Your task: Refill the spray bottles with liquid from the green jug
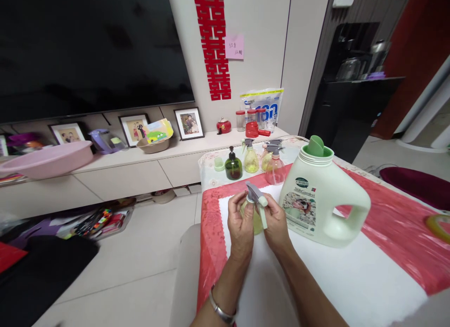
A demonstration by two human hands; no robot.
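A worktop dressed in glossy red sheeting [213, 219] is carrying everything, and a broad white sheet with a scalloped edge [337, 271] is lying across it. On that sheet, a bulky pale green plastic jug with a looped handle [326, 196] is standing upright, a green plastic piece [316, 146] rising from its mouth. Behind, a squat dark green pump bottle [233, 168] is standing beside several clear-bodied trigger bottles [251, 163]. A yellow-tinted see-through spray bottle [259, 225] is sitting between both hands, above the white sheet and just left of the jug. The left hand [241, 228] is grasping its body, thumb up by the neck; the right hand [277, 224] is gripping the other side around the grey plastic trigger head [255, 193], its fingertips partly hidden. The step in hand is apparently concerning that head's seating on the neck; whether it is tightening or loosening, I cannot tell. The next move is probably calling for a steady left grip while the right is turning the head.
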